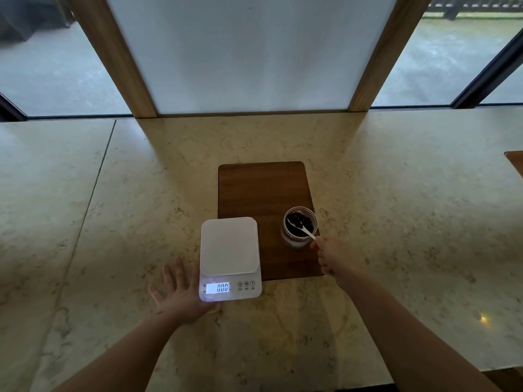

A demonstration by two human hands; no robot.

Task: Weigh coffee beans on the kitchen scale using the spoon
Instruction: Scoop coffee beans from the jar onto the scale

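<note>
Marble counter (396,193), wood-framed windows (441,60)

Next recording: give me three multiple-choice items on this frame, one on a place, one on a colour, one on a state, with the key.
1. Where does the jar of coffee beans stand?
A. on the wooden board
B. on the scale
C. on the bare counter

2. What colour is the scale?
A. black
B. white
C. red

3. What does the right hand hold?
A. nothing
B. the jar's rim
C. the spoon

Key: 1 A, the jar sits on the board's right side. 2 B, platform and body are white. 3 C, fingers pinch the handle, bowl in the beans.
</note>
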